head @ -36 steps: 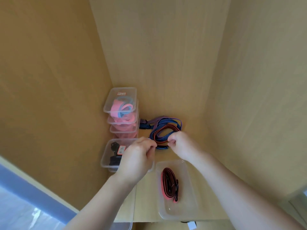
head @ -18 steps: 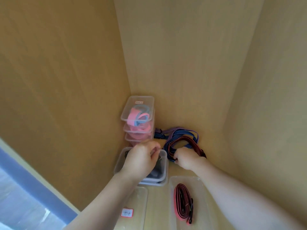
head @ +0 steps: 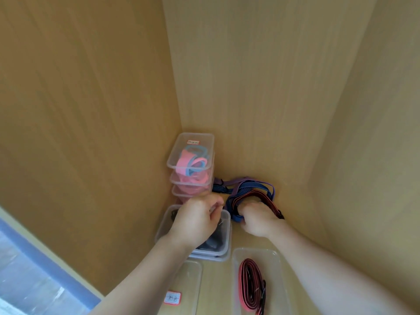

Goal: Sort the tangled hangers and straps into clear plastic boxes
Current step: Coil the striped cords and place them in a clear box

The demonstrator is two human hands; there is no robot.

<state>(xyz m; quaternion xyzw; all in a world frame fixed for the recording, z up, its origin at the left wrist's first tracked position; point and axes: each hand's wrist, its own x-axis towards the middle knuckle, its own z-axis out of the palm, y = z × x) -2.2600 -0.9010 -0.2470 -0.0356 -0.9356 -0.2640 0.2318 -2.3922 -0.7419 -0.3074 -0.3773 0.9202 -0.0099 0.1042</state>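
Wooden cupboard corner, kinda cramped. Nearest, a box (head: 254,254) holds a coiled red strap (head: 246,283). Left hand (head: 195,221) curls over a second box (head: 223,228), can't tell what it's holding. Right hand (head: 256,220) grips the tangle (head: 247,192), just beside the back stack (head: 191,142).

— Where does your stack of boxes (head: 191,160) stand?
— In the back left corner of the shelf (head: 216,283). The tangled straps (head: 247,189) lie just right of it.
— And in front of it?
— An open box (head: 225,237), under your left hand (head: 195,221). Your right hand (head: 256,219) is in the tangle. Nearer you, a lid (head: 191,280) lies left and a box (head: 256,253) holding a coiled strap (head: 250,283) right.
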